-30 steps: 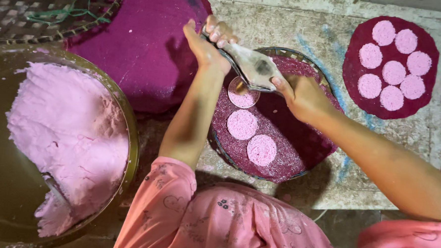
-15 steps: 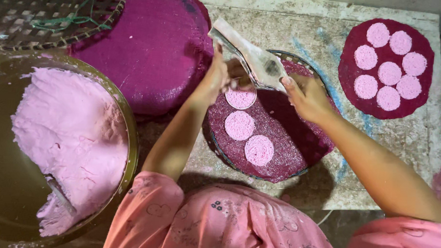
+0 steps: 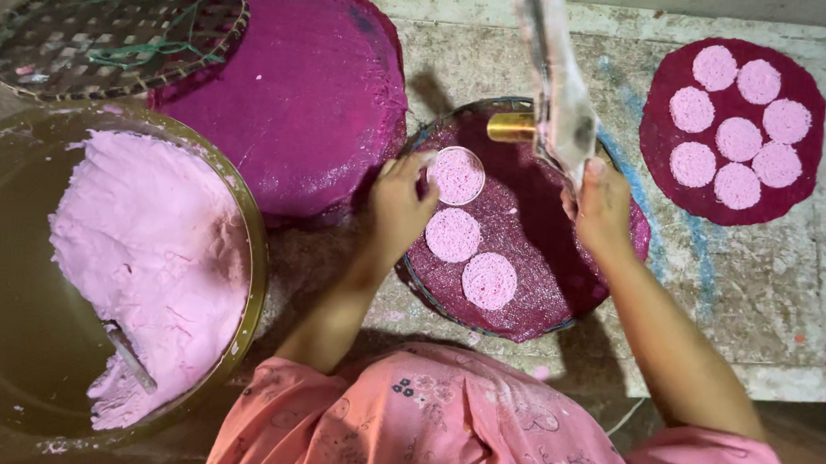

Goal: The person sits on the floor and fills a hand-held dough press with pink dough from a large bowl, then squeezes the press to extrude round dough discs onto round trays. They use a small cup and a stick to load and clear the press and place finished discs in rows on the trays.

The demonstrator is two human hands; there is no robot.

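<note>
Crowded table, with bare room only toward the right.

Open table [image 3: 736, 274] shows at lower right, below the dark red mat [image 3: 795, 207] of pink discs. The large bowl [image 3: 254, 253] fills the left; stacked magenta cloths [image 3: 299, 88] and a woven tray [image 3: 116, 24] block the upper left.

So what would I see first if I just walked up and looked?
Probably the big heap of pink dough in the brass basin on the left. In the middle, the left hand touches a round ring mould on a magenta cloth beside two pink discs, while the right hand lifts a flat scraper.
</note>
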